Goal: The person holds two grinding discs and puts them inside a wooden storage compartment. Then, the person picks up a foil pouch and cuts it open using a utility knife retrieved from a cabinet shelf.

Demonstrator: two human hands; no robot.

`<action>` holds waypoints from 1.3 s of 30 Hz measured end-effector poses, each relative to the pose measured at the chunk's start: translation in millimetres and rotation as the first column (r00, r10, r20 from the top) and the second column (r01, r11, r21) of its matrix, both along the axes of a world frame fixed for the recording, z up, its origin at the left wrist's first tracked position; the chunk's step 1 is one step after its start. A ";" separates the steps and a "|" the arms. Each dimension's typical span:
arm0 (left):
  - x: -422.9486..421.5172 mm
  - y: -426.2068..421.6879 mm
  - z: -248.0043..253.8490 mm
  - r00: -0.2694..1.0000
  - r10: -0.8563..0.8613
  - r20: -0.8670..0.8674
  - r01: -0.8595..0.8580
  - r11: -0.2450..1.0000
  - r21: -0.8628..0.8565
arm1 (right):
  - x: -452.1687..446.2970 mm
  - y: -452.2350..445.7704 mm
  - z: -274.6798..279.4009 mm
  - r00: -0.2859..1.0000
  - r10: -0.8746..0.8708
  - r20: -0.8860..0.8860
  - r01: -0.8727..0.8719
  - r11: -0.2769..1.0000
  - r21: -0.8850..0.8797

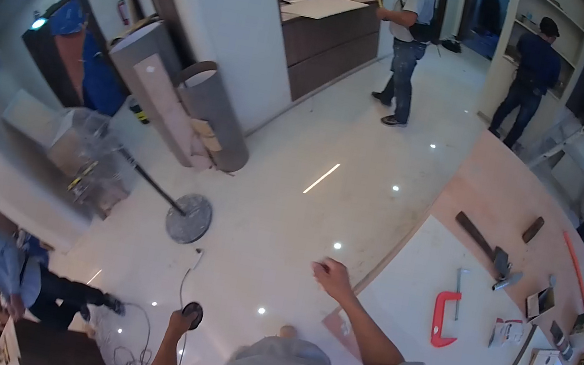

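My left hand (182,319) is closed around a dark round object (192,313), low in the view over the pale floor; a thin cord runs close by it. Above the floor, left of the workbench edge, my right hand (330,277) has its fingers curled, and whether anything small is in them cannot be made out. On the bench (400,280) to the right lie a red clamp (439,318), a hammer (476,235) and a small packet (507,333).
A round stand base (189,218) is on the floor ahead, with coiled cable (134,362) at lower left. Large rolls (216,118) lean by the wall. Several people stand around, one (408,43) ahead. A ladder (582,132) is at upper right.
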State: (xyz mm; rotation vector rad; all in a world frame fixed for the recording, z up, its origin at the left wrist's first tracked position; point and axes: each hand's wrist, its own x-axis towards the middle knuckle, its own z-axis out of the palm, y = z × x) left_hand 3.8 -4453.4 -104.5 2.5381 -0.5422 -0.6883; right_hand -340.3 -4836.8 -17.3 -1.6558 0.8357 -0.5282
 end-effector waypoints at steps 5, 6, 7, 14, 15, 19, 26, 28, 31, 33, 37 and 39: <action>56.2 -27.5 -39.9 0.974 0.076 -0.211 0.007 0.930 0.367 | 116.6 -84.8 44.8 0.987 0.154 0.056 -0.125 0.930 -0.345; 70.8 -41.2 -48.6 0.965 0.084 -0.249 0.024 0.915 0.403 | 136.3 -99.3 42.0 0.977 0.210 -0.018 -0.198 0.883 -0.425; 85.5 -64.3 -52.5 0.957 0.080 -0.278 0.049 0.902 0.429 | 154.3 -114.0 32.9 0.990 0.137 -0.025 -0.135 0.909 -0.395; 238.5 -271.7 -110.5 0.917 -0.132 -0.377 0.296 0.859 0.418 | 153.6 -181.1 -159.1 0.528 0.175 -0.831 -0.274 0.961 0.028; 269.1 -315.4 -113.1 0.910 -0.202 -0.362 0.349 0.845 0.406 | 144.2 -189.1 -152.7 0.417 0.342 -0.842 -0.360 0.913 0.193; 384.0 -527.1 -104.4 0.830 -0.517 -0.208 0.558 0.774 0.300 | 101.2 -202.8 -203.3 0.743 0.187 -0.643 -0.012 0.964 0.267; 431.0 -881.4 33.7 0.867 -0.494 0.069 0.496 0.840 -0.221 | 151.3 -373.7 -222.7 0.424 0.299 -0.855 0.111 0.919 0.378; 440.6 -917.0 21.4 0.915 -0.401 -0.050 0.366 0.874 -0.321 | 172.9 -462.3 -230.3 0.331 0.341 -0.880 0.011 0.931 0.365; 458.8 -934.1 23.4 0.944 -0.330 0.004 0.324 0.924 -0.201 | 226.1 -631.6 -238.3 0.337 0.405 -0.850 -0.092 0.913 0.398; 455.7 -954.3 36.8 0.975 -0.218 -0.030 0.206 0.951 -0.231 | 268.8 -748.6 -255.1 0.536 -0.015 -0.844 -0.246 0.954 -0.173; 470.5 -1006.6 12.3 0.998 -0.053 0.035 0.057 0.989 -0.136 | 423.0 -949.1 -86.0 0.892 -0.255 -0.374 0.155 0.948 -0.277; 477.5 -1057.6 32.3 0.996 -0.075 0.051 0.081 0.987 -0.140 | 492.0 -1012.0 -16.7 0.974 -0.217 -0.060 0.203 0.961 -0.188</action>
